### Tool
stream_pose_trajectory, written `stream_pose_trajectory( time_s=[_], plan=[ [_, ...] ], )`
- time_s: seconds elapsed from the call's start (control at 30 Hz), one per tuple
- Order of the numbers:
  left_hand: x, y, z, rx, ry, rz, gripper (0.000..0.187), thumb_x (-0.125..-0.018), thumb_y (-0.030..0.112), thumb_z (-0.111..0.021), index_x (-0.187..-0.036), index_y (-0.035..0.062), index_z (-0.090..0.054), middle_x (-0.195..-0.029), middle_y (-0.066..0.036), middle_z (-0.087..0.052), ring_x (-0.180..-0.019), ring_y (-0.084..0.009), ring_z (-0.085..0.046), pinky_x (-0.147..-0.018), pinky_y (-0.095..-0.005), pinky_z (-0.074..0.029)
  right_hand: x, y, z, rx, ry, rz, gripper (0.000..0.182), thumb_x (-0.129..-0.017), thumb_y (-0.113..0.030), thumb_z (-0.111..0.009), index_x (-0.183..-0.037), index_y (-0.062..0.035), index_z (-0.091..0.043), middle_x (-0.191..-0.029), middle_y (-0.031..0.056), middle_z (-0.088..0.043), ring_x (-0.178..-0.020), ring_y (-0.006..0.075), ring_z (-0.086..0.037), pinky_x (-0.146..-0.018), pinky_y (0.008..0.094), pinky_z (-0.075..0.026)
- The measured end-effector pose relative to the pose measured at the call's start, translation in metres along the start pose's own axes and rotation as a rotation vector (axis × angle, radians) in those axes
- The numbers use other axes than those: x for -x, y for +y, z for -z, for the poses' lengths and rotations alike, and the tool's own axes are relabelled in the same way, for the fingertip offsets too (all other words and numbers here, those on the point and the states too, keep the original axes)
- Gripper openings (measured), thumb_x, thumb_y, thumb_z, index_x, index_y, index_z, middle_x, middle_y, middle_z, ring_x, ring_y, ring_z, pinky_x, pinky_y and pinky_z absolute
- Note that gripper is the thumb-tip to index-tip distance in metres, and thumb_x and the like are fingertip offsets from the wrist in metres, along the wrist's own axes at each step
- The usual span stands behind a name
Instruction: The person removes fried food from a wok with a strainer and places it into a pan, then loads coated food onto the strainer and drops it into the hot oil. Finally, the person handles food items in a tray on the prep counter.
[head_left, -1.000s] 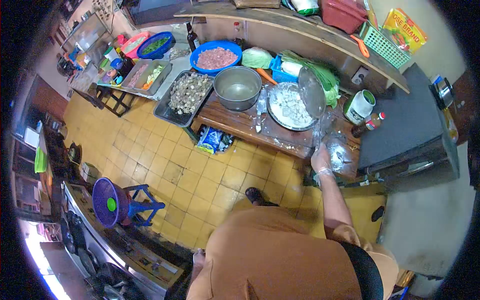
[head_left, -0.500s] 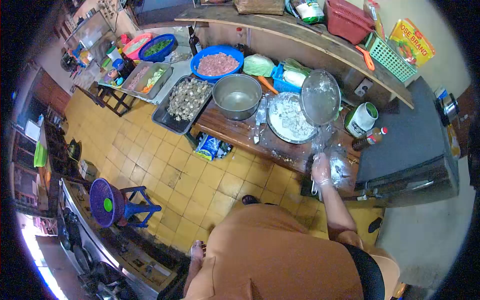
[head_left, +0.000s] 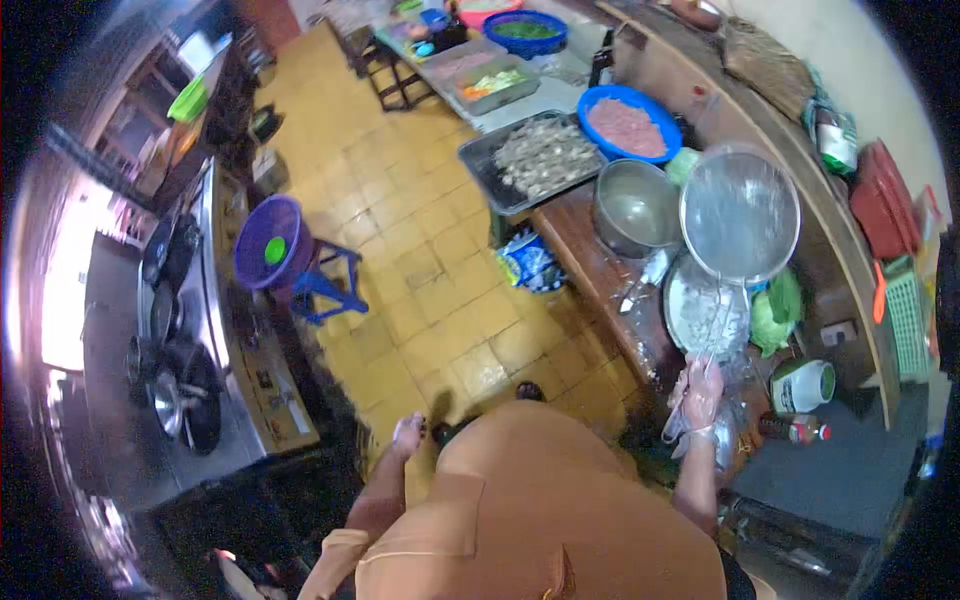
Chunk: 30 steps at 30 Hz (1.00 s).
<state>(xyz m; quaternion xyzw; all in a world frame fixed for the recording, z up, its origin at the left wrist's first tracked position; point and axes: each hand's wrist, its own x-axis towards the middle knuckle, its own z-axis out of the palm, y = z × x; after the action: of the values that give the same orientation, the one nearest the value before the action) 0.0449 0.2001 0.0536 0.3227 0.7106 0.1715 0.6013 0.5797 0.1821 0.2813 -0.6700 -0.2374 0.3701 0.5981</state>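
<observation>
My right hand (head_left: 702, 392), in a clear plastic glove dusted white, is closed around the handle of a large round mesh strainer (head_left: 740, 215). The strainer is raised over a round tray (head_left: 690, 330) coated with white powder, partly hiding it. Close by stands a deep metal pot (head_left: 637, 212). My left hand (head_left: 408, 434) hangs low beside my body above the floor, its fingers loosely apart and nothing seen in it. A dark tray (head_left: 485, 180) full of small pale lumps lies farther along the table, beside a blue basin (head_left: 668, 148) of pink minced meat.
Left of me runs a metal stove (head_left: 225, 350) with dark pans. A blue stool (head_left: 335, 295) carries a purple basket (head_left: 262, 245). Cabbage (head_left: 772, 318), a white tub (head_left: 803, 387) and a sauce bottle (head_left: 800, 430) stand at the right. A wooden shelf (head_left: 840, 265) overhangs the table.
The view has swung toward the stove side. My right hand still grips the strainer, which now hangs over the pot's side of the powdered tray. My left hand has come farther into view.
</observation>
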Motion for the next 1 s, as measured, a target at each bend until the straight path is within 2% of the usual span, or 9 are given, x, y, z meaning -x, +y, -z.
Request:
stream_pose_trajectory(
  time_s=[0.1,0.17,0.27,0.37,0.63,0.73,0.83,0.97,1.0],
  plan=[
    [0.018,-0.004,0.004,-0.012,0.089,0.107,0.038,-0.092,0.037,-0.042,-0.094,0.0030,-0.058,-0.072,-0.006,-0.058,-0.058,-0.0161,-0.054,-0.049,-0.0276,-0.041,0.005,-0.045,-0.060,0.025,-0.344,0.056,0.030,-0.089,-0.025,-0.053,-0.110,-0.0035,-0.048,-0.058,-0.0010,-0.046,-0.045,0.0071,-0.042,-0.039,0.0223,-0.039],
    [0.026,-0.027,0.010,0.038,0.119,0.134,0.038,-0.092,0.037,-0.041,-0.094,0.0032,-0.058,-0.074,-0.006,-0.059,-0.061,-0.0168,-0.056,-0.050,-0.0282,-0.042,0.003,-0.055,-0.095,-0.060,-0.643,-0.095,0.037,-0.085,-0.025,-0.058,-0.115,-0.0064,-0.048,-0.065,-0.0021,-0.047,-0.051,0.0067,-0.044,-0.043,0.0224,-0.042],
    [0.040,-0.067,0.027,0.041,0.129,0.214,0.038,-0.093,0.038,-0.041,-0.096,0.0040,-0.058,-0.078,-0.006,-0.060,-0.065,-0.0179,-0.057,-0.052,-0.0299,-0.045,-0.005,-0.014,-0.131,0.118,-0.815,-0.393,0.030,-0.084,-0.032,-0.058,-0.106,-0.0113,-0.055,-0.068,-0.0041,-0.047,-0.055,0.0066,-0.046,-0.041,0.0207,-0.039],
    [0.073,-0.107,0.035,0.138,0.204,0.241,0.038,-0.092,0.040,-0.039,-0.093,0.0067,-0.058,-0.080,-0.005,-0.061,-0.065,-0.0163,-0.057,-0.053,-0.0304,-0.045,-0.011,0.080,-0.159,0.123,-1.022,-0.565,0.022,-0.083,-0.018,-0.053,-0.103,-0.0084,-0.051,-0.065,-0.0019,-0.046,-0.053,0.0082,-0.046,-0.035,0.0223,-0.036],
    [0.158,-0.200,0.038,0.433,0.253,0.427,0.041,-0.092,0.043,-0.036,-0.103,0.0083,-0.055,-0.083,-0.005,-0.060,-0.069,-0.0183,-0.057,-0.057,-0.0335,-0.045,-0.016,0.204,-0.187,0.386,-0.921,-0.716,0.017,-0.087,-0.025,-0.050,-0.094,-0.0091,-0.051,-0.060,-0.0003,-0.045,-0.042,0.0101,-0.042,-0.036,0.0255,-0.037],
    [0.174,-0.195,0.017,0.347,0.300,0.493,0.044,-0.091,0.044,-0.034,-0.105,0.0079,-0.055,-0.083,-0.006,-0.059,-0.071,-0.0194,-0.057,-0.063,-0.0369,-0.044,-0.017,0.162,-0.228,0.322,-0.971,-0.730,0.021,-0.089,-0.026,-0.045,-0.098,-0.0076,-0.050,-0.060,-0.0015,-0.042,-0.041,0.0092,-0.040,-0.036,0.0260,-0.038],
    [0.171,-0.183,0.005,0.391,0.288,0.642,0.042,-0.089,0.044,-0.034,-0.103,0.0108,-0.056,-0.082,-0.005,-0.060,-0.074,-0.0200,-0.057,-0.061,-0.0362,-0.042,-0.008,0.112,-0.292,0.198,-1.019,-0.888,0.018,-0.088,-0.027,-0.047,-0.088,-0.0104,-0.054,-0.057,-0.0014,-0.044,-0.041,0.0114,-0.041,-0.037,0.0281,-0.038],
    [0.147,-0.159,0.037,0.276,0.223,0.515,0.033,-0.087,0.039,-0.039,-0.097,0.0120,-0.056,-0.072,-0.005,-0.058,-0.065,-0.0172,-0.054,-0.056,-0.0349,-0.041,0.007,0.077,-0.344,0.280,-0.979,-0.749,0.017,-0.089,-0.022,-0.044,-0.092,-0.0097,-0.055,-0.058,-0.0018,-0.045,-0.039,0.0079,-0.040,-0.033,0.0256,-0.039],
    [0.132,-0.156,0.045,0.429,0.272,0.520,0.028,-0.086,0.034,-0.042,-0.097,0.0120,-0.056,-0.069,-0.005,-0.055,-0.063,-0.0165,-0.052,-0.053,-0.0337,-0.041,0.003,0.065,-0.355,0.261,-1.026,-0.761,0.017,-0.090,-0.021,-0.043,-0.093,-0.0096,-0.055,-0.058,-0.0021,-0.046,-0.039,0.0070,-0.039,-0.032,0.0249,-0.039]
  ],
)
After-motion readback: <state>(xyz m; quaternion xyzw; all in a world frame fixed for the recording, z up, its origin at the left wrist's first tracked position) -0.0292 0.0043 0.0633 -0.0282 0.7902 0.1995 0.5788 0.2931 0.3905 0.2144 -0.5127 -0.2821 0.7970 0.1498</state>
